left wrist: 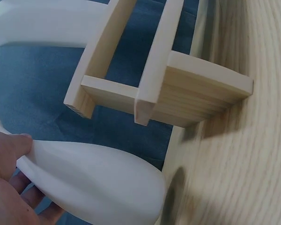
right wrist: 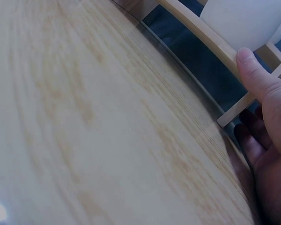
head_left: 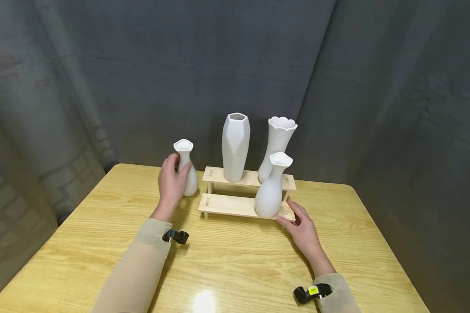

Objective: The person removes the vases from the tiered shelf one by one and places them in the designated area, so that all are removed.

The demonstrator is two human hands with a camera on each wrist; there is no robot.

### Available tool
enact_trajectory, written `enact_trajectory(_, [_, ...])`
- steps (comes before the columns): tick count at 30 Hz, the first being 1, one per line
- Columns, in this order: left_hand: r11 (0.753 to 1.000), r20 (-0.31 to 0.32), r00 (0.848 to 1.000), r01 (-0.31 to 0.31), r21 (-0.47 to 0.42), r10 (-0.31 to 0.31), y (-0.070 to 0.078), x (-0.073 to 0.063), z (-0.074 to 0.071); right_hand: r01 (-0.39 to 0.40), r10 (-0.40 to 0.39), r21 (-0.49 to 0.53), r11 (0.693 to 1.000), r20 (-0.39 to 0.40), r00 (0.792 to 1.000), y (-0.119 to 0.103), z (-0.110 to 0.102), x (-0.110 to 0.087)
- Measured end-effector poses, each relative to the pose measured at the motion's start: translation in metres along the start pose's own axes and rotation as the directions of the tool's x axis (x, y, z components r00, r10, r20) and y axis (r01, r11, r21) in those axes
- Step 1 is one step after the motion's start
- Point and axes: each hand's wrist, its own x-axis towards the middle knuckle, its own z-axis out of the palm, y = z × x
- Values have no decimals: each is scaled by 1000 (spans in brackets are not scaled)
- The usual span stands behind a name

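My left hand [head_left: 171, 181] grips a small white vase [head_left: 189, 179] by its slim neck, left of the two-tier wooden stand [head_left: 229, 204]. In the left wrist view the vase [left wrist: 98, 180] is tilted in the frame, its rounded base close to the tabletop; whether it touches I cannot tell. At the stand's right end, my right hand [head_left: 304, 231] holds the lower shelf, thumb [right wrist: 253, 70] on the front edge and other fingers round the side, partly hidden. Beside that thumb, a similar wavy-rimmed vase [head_left: 269, 195] stands on the lower shelf.
On the upper shelf [head_left: 250, 177] stand a tall faceted vase [head_left: 236, 148] at left and a scalloped-rim vase [head_left: 278, 138] at right, partly behind the lower vase. The wooden table [head_left: 235, 261] ends at a grey curtain [head_left: 196, 78] behind.
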Motion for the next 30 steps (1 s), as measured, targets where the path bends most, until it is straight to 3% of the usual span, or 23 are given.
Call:
enact_trajectory(7, [1000,6,1000,16,5,-16,-8,-2,2,-12,12,7,1000,0,1000,0,0,-2])
enact_trajectory(24, [1000,0,1000,11,1,-11,-11,0,6,-29,29,-3,1000,-9,1000,-3,0,0])
enact_trajectory(30, [999,6,999,36,-3,-36,-13,0,6,-23,23,24,999,-2,1000,-5,-1,-1])
